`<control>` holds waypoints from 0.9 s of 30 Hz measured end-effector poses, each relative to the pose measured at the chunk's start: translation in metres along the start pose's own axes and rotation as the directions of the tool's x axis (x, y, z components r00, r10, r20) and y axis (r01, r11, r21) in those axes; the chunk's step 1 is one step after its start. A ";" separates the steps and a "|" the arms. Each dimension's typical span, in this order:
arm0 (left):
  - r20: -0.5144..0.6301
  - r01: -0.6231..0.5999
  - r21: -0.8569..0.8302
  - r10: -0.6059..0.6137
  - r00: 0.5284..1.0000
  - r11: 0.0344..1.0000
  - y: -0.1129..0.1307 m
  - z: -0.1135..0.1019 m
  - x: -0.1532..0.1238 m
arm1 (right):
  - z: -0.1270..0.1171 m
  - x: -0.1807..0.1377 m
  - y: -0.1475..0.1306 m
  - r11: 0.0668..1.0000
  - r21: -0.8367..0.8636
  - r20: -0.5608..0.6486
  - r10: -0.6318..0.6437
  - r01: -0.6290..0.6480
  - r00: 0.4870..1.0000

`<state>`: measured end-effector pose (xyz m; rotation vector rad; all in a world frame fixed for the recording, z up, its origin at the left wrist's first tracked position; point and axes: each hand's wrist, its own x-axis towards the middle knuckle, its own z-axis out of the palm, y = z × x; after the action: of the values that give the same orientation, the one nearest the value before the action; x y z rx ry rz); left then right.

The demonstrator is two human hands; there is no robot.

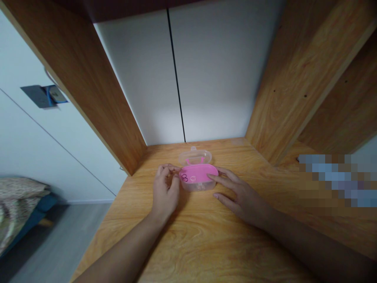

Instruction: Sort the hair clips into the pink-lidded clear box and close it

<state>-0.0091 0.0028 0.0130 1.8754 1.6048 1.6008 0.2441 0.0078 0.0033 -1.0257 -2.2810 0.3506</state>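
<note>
A small clear plastic box (198,177) with a pink inner tray stands on the wooden desk (206,239), its clear lid (195,157) tipped open at the back. Small dark rings lie on the pink tray at its left end. My left hand (165,189) is at the box's left end with its fingers curled and pinched together near the rings; what they pinch is too small to make out. My right hand (237,195) rests on the desk with its fingers stretched out, the fingertips touching the box's right side.
Wooden side panels (97,86) rise left and right of the desk, with a white wall behind. A blurred patch (335,181) covers something at the right on a lower shelf. Left of the desk are grey floor and a bed (17,208).
</note>
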 end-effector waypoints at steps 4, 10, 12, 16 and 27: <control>0.472 -0.099 -0.003 0.089 0.877 0.995 -0.012 -0.033 0.025 | -0.001 0.000 -0.002 1.000 -0.007 -0.009 0.006 -0.006 1.000; 0.858 -0.060 0.024 0.010 0.513 0.998 -0.028 -0.062 0.039 | 0.000 0.001 0.000 1.000 -0.007 -0.074 -0.003 0.002 0.997; 0.863 -0.074 0.010 0.029 0.505 0.997 -0.030 -0.061 0.038 | 0.000 0.001 0.000 1.000 -0.009 -0.074 0.002 -0.003 0.997; 0.882 -0.074 0.008 0.028 0.471 0.997 -0.028 -0.055 0.035 | -0.001 0.001 0.000 1.000 -0.021 -0.080 0.016 -0.018 0.997; 0.822 -0.056 -0.090 0.106 0.559 0.994 -0.018 -0.043 0.022 | -0.003 0.000 -0.003 0.997 -0.079 -0.167 -0.025 0.012 0.986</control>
<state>-0.0582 0.0076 0.0298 2.1803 1.0150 0.5240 0.2437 0.0061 0.0068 -1.0319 -2.1651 0.1621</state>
